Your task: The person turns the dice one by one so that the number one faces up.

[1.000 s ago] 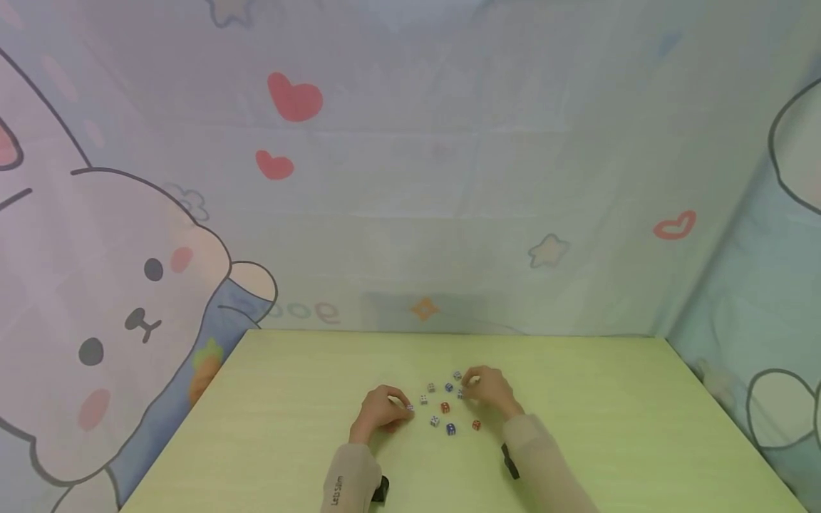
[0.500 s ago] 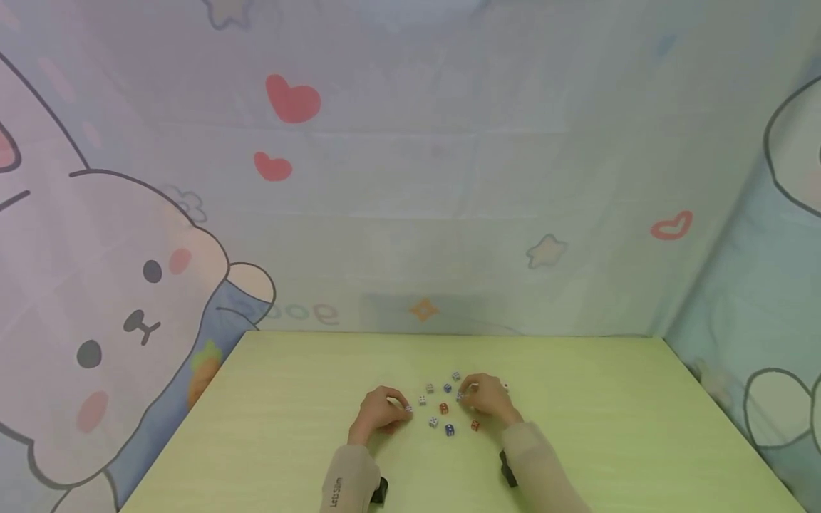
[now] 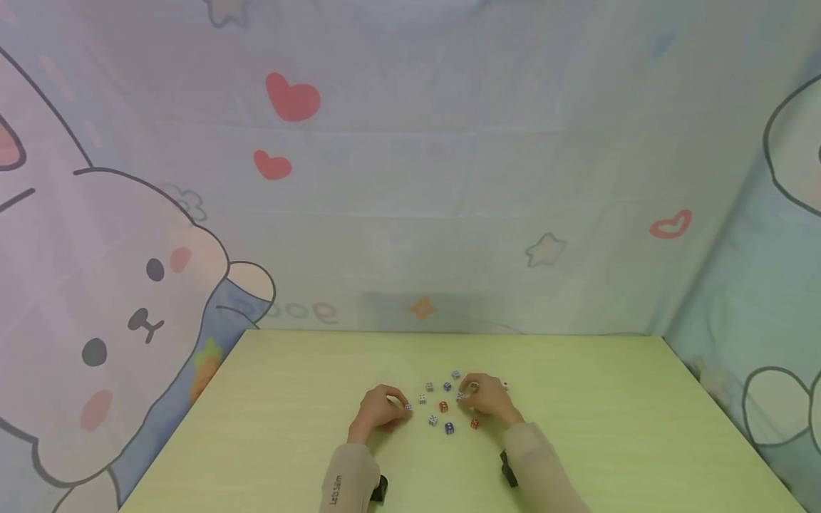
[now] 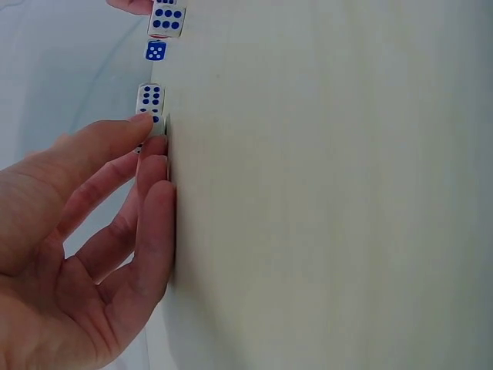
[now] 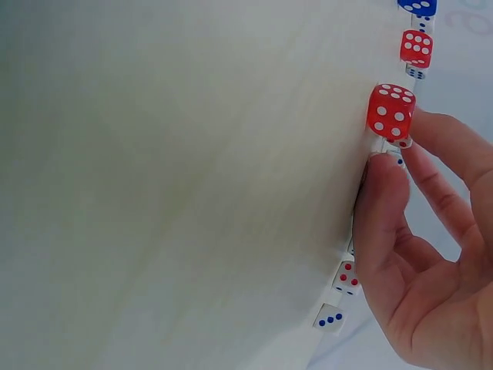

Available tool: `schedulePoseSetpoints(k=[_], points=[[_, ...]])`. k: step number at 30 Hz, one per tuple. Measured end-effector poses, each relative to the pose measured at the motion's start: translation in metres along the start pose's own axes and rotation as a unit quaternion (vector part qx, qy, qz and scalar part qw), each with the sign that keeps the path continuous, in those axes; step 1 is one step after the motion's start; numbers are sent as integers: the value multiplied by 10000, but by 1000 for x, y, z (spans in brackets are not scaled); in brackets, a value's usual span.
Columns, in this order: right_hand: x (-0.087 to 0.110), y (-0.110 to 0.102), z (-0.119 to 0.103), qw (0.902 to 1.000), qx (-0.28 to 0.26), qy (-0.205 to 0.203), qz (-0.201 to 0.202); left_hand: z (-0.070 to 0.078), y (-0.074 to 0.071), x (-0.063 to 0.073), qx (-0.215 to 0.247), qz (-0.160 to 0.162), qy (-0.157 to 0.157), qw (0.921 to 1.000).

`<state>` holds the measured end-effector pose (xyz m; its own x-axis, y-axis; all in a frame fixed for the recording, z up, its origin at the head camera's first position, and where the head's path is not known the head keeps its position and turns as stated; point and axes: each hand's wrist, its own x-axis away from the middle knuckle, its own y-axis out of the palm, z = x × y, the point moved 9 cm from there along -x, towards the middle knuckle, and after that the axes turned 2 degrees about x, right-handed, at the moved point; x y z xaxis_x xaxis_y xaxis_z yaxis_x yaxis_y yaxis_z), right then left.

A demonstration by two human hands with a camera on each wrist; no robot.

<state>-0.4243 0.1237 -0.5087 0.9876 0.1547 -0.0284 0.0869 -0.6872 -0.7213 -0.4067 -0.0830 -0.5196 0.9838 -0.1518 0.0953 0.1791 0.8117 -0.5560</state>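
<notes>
In the head view my left hand (image 3: 378, 410) is at the left of a loose group of dice, with thumb and fingertips pinching a white die (image 3: 408, 407). The left wrist view shows blue pips on that white die (image 4: 151, 98), partly covered by the thumb. Across the group, my right hand (image 3: 489, 397) pinches another white die (image 3: 460, 396). From the right wrist, only a small part of this white die (image 5: 395, 156) shows past the fingers. A red die (image 5: 391, 112) stands just beyond these fingertips. Both hands are low over the table.
Between the hands lie a red die (image 3: 443, 407), a blue die (image 3: 449, 428) and several white dice. An orange-red die (image 3: 474, 424) sits near the right wrist. More white dice (image 5: 347, 276) lie beyond the right hand. A printed cloth (image 3: 398, 214) hangs behind the yellow-green table (image 3: 288, 385).
My right hand has drawn slightly toward me, with its white die. A white die to the right of that hand, hidden earlier, now shows. My left hand has stayed in place.
</notes>
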Motion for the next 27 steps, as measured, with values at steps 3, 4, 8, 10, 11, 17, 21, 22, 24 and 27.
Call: schedulePoseSetpoints(k=[3,4,8,10,11,17,21,22,24,27], points=[[0,0,0,10000,29,-57,0,0,0,0,1,8,-12,10000],[0,0,0,10000,19,-54,-15,0,0,0,-2,7,-19,10000],[1,1,0,10000,-19,-11,-47,-1,0,-1,3,-1,-44,10000],[1,1,1,10000,-39,43,-52,-1,0,-1,1,-9,-42,10000],[1,1,1,10000,-37,56,-50,-1,0,-1,-5,-7,-26,10000],[0,3,2,9999,5,111,-74,1,-1,0,-49,3,50,10000],[0,3,2,9999,20,87,-58,1,-1,0,-34,14,62,10000],[0,2,2,10000,13,79,-55,1,-1,0,-29,16,66,10000],[0,2,1,9999,-19,77,-61,1,-1,0,-28,17,67,10000],[0,3,2,9999,-66,99,-82,1,0,0,-15,-1,58,10000]])
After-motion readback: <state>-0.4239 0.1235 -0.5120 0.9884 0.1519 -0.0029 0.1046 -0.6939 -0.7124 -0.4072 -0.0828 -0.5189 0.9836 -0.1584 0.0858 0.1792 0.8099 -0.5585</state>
